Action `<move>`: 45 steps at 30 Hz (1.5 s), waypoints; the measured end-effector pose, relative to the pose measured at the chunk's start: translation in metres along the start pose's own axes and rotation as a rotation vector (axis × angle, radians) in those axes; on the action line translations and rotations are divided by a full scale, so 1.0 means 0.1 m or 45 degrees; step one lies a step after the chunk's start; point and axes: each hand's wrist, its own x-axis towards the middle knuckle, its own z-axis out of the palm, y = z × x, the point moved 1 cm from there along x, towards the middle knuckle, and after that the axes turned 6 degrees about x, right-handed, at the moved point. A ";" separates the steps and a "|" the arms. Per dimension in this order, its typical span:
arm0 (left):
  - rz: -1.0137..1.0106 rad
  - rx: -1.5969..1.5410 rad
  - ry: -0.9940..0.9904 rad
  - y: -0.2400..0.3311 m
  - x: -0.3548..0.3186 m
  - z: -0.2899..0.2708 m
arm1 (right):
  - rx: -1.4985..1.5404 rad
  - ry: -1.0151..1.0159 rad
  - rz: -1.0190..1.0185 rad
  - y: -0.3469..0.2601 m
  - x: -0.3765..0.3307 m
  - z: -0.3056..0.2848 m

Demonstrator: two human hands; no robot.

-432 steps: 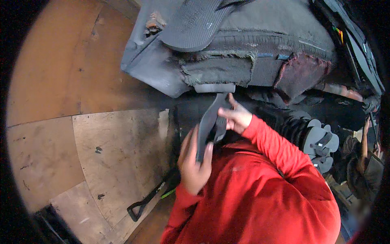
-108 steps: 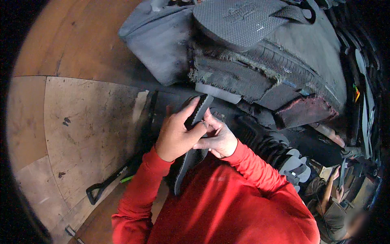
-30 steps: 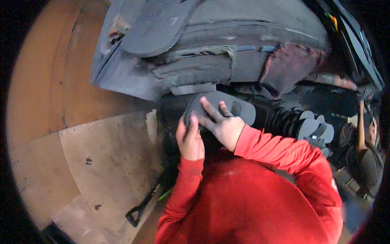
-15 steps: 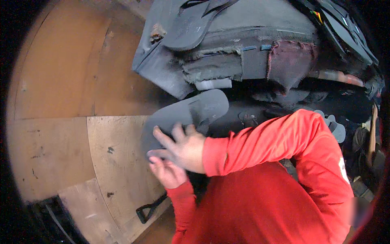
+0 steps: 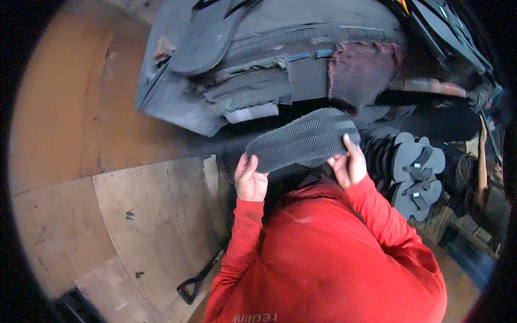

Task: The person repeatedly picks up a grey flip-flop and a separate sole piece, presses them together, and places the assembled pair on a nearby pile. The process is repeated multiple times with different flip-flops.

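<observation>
A dark grey flip-flop (image 5: 301, 141) is held out in front of me with its ridged sole facing up. My left hand (image 5: 251, 178) grips one end, thumb on the sole. At the other end, my right hand (image 5: 349, 162) is closed round the edge, also with its thumb on top. The strap side faces away and is mostly hidden. Beyond it lies a worn, dust-covered work surface (image 5: 318, 81) with frayed cloth patches. Another flip-flop (image 5: 202, 48) rests on that surface at its left.
Stacked grey flip-flops (image 5: 412, 164) with dark straps stand to my right. More sandals (image 5: 458, 37) show at the far right. Wooden boards (image 5: 156, 199) cover the left side, and a black handle (image 5: 188, 290) shows near my left arm.
The flip-flop has been turned over from strap side up to sole up and moved right. My right hand has shifted from over its middle to its right end. The view has also shifted.
</observation>
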 end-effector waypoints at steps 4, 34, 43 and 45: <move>0.169 0.459 -0.155 0.47 0.07 0.49 | 0.069 0.138 0.285 0.46 0.76 -0.32; -0.057 1.015 -0.096 0.42 0.40 0.45 | -1.072 0.003 0.061 0.70 0.63 -0.17; 0.133 0.233 0.064 -0.10 0.15 0.42 | -0.154 0.160 0.601 0.51 0.21 -0.88; 0.185 0.069 0.017 -0.11 0.11 0.48 | -0.105 0.048 0.354 0.42 0.49 -0.69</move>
